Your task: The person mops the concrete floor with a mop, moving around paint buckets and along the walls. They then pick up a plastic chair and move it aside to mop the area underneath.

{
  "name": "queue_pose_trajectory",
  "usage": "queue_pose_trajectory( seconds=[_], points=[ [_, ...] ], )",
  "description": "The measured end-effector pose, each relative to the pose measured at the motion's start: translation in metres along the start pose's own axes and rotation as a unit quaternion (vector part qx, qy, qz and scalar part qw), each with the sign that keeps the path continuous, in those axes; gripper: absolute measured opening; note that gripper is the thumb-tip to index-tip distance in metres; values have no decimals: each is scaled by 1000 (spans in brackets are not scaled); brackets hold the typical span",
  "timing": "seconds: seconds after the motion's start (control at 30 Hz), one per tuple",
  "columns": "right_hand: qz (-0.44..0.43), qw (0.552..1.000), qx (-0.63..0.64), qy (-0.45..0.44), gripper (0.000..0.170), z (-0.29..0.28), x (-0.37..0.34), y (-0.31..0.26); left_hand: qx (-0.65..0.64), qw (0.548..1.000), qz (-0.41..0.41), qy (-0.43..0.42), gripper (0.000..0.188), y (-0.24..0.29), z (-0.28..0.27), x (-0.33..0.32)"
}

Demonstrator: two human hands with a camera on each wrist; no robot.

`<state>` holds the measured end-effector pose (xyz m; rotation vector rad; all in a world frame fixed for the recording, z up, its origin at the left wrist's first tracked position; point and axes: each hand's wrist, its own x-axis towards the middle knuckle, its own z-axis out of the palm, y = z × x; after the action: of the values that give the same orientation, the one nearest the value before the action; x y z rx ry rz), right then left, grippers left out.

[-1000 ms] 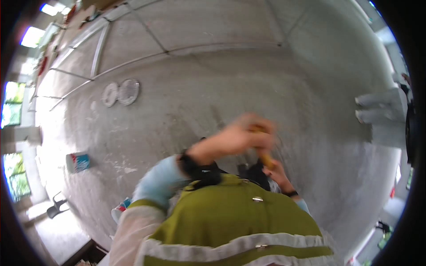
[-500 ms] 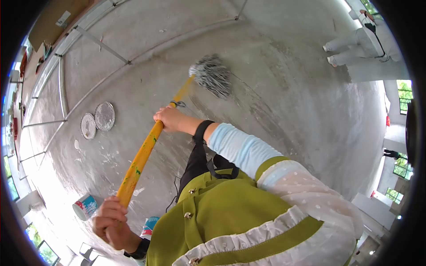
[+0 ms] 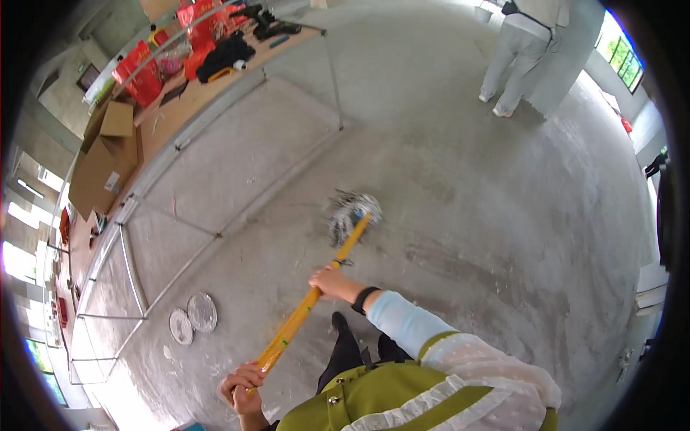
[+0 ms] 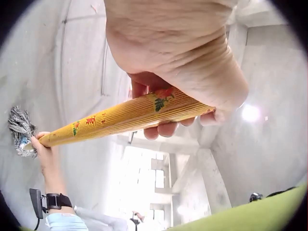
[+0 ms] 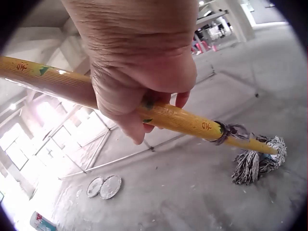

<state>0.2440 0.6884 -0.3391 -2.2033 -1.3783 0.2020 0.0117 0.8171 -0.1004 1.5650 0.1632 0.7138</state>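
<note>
A string mop with a yellow, flower-printed handle [image 3: 287,330] slants across the front of the body. Its grey and white mop head [image 3: 356,218] is on the concrete floor, strands spread out. My right hand [image 3: 334,282] grips the handle partway down, above a dark tie [image 5: 226,133] knotted round it. Near the handle's upper end my left hand [image 3: 243,384] grips it, fingers wrapped round the shaft in the left wrist view. The right wrist view shows the handle running from under the right hand down to the mop head.
A metal-framed table [image 3: 162,126] with red bags [image 3: 140,74] and a cardboard box [image 3: 108,169] stands at left, its lower bars near the floor. Two round, light-coloured discs [image 3: 202,312] lie on the floor. A person in light clothes [image 3: 517,57] stands at far right.
One second ago both hands were close together at the body, blurred on the handle. They then spread apart along it, the mop head coming into view. The head view has since tilted up, showing the table.
</note>
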Motion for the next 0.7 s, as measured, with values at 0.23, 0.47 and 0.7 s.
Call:
queue_pose_trajectory(
  seconds=[0.23,0.47,0.7],
  points=[
    [252,961,22,116,8,-72,-176,71,-155,939,-71,-298,23,-23,129,36],
    [445,881,-30,158,6,-82,-352,80,-229,814,-179,-503,14,-36,244,10],
    [493,852,30,174,6,-36,-423,13,-255,772,-255,-523,15,-47,230,-23]
  ],
)
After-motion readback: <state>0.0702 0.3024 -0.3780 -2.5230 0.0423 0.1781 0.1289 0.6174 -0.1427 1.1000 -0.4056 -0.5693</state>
